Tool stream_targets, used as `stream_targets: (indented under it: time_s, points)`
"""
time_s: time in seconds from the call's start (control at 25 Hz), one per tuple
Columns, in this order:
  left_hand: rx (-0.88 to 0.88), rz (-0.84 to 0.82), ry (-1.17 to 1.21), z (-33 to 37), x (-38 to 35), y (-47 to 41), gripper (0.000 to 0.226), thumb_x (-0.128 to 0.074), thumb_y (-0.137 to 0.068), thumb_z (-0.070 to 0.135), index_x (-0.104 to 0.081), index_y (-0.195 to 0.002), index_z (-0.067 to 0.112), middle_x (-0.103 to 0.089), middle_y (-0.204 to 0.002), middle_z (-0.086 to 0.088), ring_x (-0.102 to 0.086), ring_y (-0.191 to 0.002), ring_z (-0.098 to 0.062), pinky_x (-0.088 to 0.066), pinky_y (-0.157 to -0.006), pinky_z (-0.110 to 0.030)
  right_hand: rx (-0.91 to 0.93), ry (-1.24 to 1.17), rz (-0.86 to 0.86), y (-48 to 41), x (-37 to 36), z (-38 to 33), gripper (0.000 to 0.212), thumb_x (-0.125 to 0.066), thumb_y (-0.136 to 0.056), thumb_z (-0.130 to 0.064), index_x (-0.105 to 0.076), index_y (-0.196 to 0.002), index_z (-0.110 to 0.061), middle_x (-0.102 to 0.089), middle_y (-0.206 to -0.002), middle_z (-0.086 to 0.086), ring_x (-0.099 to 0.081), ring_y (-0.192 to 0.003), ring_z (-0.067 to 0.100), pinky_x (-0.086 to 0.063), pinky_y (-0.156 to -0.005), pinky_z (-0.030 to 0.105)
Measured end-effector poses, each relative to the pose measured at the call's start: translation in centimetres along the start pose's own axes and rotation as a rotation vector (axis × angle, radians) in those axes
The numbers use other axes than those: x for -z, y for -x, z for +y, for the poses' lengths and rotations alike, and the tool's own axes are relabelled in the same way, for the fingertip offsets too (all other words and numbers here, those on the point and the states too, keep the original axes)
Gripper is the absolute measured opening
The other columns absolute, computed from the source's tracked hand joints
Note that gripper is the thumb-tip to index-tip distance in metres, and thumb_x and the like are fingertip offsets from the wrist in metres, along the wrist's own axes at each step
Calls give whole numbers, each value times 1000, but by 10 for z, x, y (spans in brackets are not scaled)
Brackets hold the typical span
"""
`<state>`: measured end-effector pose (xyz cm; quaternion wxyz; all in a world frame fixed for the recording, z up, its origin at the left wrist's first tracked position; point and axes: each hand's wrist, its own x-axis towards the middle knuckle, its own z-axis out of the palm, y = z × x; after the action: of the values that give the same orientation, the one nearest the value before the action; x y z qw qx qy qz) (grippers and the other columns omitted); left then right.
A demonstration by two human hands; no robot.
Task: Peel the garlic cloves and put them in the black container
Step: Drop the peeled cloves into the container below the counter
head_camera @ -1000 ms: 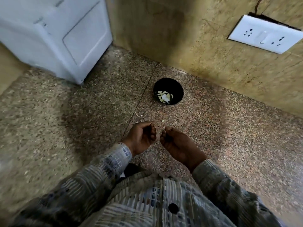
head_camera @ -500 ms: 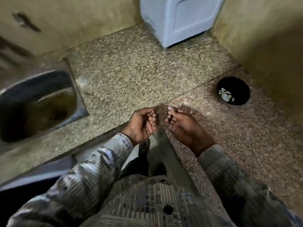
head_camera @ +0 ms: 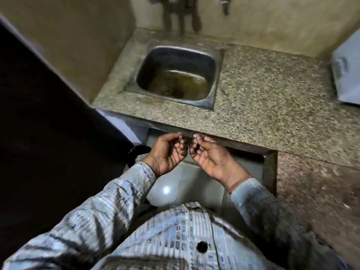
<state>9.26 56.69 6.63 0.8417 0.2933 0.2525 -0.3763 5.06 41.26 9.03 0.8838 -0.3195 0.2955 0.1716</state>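
My left hand [head_camera: 167, 151] and my right hand [head_camera: 211, 155] are held palms up, close together, just in front of the counter's front edge [head_camera: 233, 142]. My right hand's thumb and fingertips pinch a small whitish bit of garlic [head_camera: 195, 136]; whether it is clove or skin is too small to tell. My left hand's fingers are curled toward the thumb, and I see nothing between them. The black container is out of view.
A steel sink [head_camera: 218, 71] holding murky water is set into the speckled granite counter [head_camera: 272, 106], with taps [head_camera: 175, 14] above it. A white appliance [head_camera: 348, 75] stands at the right edge. Below my hands lies a pale glossy surface [head_camera: 175, 184]. The left side is dark.
The view has swung left from the black container to the sink. Both hands came off the counter top and now hover past its front edge, still close together.
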Motion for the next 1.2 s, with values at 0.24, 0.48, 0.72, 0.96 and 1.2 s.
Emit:
stream_targets:
  time_s: [0.24, 0.48, 0.72, 0.96, 1.2]
  points:
    - [-159, 177, 51, 109, 130, 64, 22, -54, -98, 20, -57, -77, 15, -55, -70, -4, -54, -55, -14, -50, -55, -23, -175, 197, -64, -89, -115, 102, 19, -47, -105, -2, -61, -94, -9, -55, -76, 2, -51, -68, 11, -52, -61, 18]
    - [-146, 387, 50, 164, 255, 39, 23, -55, -103, 16, -62, -82, 11, -57, -70, -3, -57, -51, -9, -53, -48, -23, -306, 367, -58, -201, -147, 203, 18, -48, -106, -5, -64, -97, -5, -69, -82, 6, -66, -71, 12, -58, -65, 23]
    - [-177, 721, 14, 136, 460, -135, 17, -56, -98, -7, -62, -114, -3, -70, -88, -16, -74, -67, -18, -61, -61, -27, -472, 663, 51, -418, -54, 346, 16, -48, -106, -2, -57, -94, -10, -63, -82, 8, -60, -71, 16, -60, -66, 26]
    - [-85, 876, -876, 99, 632, -315, 25, -58, -94, 17, -73, -110, 5, -74, -108, -16, -70, -104, -36, -56, -84, -38, -471, 1592, -267, -626, 71, 456, 39, -74, -91, -34, -74, -117, -4, -71, -117, 23, -70, -108, 34, -54, -95, 37]
    - [-103, 882, -1718, 90, 671, -359, 39, -61, -88, 45, -73, -100, 10, -73, -99, -18, -69, -94, -44, -55, -77, -43, 78, 2256, -319, -692, 126, 490, 40, -64, -85, -38, -79, -100, -5, -75, -108, 19, -68, -109, 37, -49, -99, 41]
